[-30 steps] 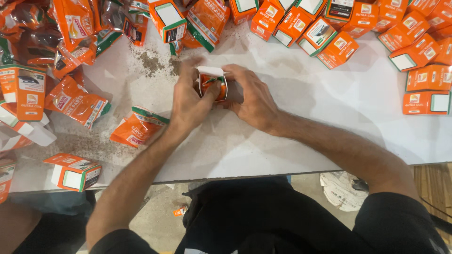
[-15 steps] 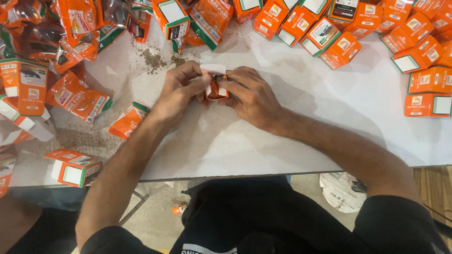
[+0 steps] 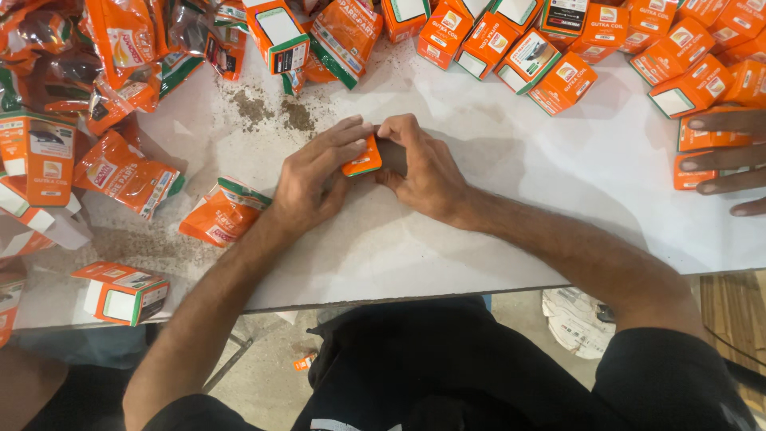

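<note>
Now down flat on the white table [image 3: 479,239], the small orange box [image 3: 363,157], lower than half a second ago and no longer lifted between the palms. Left hand [image 3: 315,179] laid over its left end with fingers stretched across the top, right hand [image 3: 423,172] curled against its right side, both pressing it closed. Newly in at the right edge: another person's fingers [image 3: 726,156] resting on orange boxes [image 3: 702,144].

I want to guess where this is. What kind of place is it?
Probably a small packing workshop. Many matching orange boxes crowd a white table, orange pouches are heaped at one side, and both hands, left hand and right hand, press on one small orange box.
</note>
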{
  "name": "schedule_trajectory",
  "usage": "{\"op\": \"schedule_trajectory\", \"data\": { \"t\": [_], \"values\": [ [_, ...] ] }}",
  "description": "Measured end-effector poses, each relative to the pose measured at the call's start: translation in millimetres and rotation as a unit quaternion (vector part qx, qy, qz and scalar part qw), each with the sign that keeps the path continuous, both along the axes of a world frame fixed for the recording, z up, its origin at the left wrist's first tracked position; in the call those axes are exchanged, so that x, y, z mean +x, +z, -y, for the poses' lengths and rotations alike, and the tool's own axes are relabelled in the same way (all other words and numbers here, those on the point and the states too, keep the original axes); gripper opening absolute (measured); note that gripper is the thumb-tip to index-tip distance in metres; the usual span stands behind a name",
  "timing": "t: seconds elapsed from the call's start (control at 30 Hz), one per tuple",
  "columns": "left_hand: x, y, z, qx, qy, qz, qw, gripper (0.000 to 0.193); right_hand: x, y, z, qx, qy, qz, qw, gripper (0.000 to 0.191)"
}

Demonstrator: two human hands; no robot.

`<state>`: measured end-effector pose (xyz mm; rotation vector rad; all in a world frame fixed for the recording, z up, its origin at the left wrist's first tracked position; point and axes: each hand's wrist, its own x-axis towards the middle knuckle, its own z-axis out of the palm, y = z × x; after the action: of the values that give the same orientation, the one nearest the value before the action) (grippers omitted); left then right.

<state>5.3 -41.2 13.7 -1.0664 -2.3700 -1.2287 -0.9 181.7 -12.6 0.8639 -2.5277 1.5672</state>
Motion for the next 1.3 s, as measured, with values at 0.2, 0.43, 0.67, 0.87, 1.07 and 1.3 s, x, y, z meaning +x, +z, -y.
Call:
{"op": "schedule_trajectory", "data": {
  "t": [0.2,0.43,0.67,0.87,1.07,1.3],
  "values": [
    [1,-3,5,-0.039,0.012,-0.013,0.999,0.029,-3,0,0,0.003,0.003,0.006,1.000,0.059],
    [1,-14,5,-0.009,0.009,0.002,1.000,0.021,-4,4,0,0.009,0.011,-0.016,1.000,0.062],
    [7,-1,8,-0.098,-0.022,-0.024,0.995,0.030,-1,-6,-2,0.015,0.016,-0.041,0.999,0.071],
    [0,13,20,-0.168,0.031,-0.125,0.977,0.044,-18,5,-13,0.072,-0.008,-0.167,0.983,0.064],
    [-69,29,30,-0.115,0.285,-0.075,0.949,0.090,-32,14,-31,-0.014,-0.132,-0.248,0.960,0.086],
    [-35,22,-25,-0.193,0.173,-0.220,0.940,0.070,-16,-9,-12,-0.259,0.085,0.192,0.943,0.093]
  ]
}}
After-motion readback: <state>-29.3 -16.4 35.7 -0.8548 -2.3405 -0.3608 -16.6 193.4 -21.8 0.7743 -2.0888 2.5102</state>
